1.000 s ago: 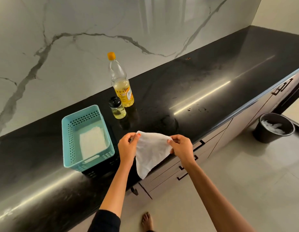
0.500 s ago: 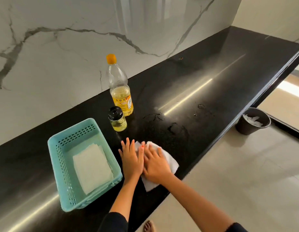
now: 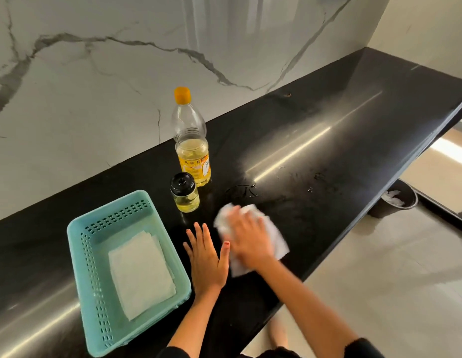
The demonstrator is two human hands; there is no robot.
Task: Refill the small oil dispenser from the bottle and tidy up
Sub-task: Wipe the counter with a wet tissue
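Pressed the white tissue flat under the right hand near the surface's front edge to wipe oil marks, left hand spread empty for support, capped dispenser and bottle set back, clear.

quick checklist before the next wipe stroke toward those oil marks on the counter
1. Right hand flat on the paper towel: ok.
2. Left hand off the towel, on the counter: ok.
3. Oil bottle capped and upright: ok.
4. Dispenser lid on, clear of the towel: ok.
5. Smears ahead of the towel not yet wiped: not ok.
6. Towel soaked through: cannot tell.
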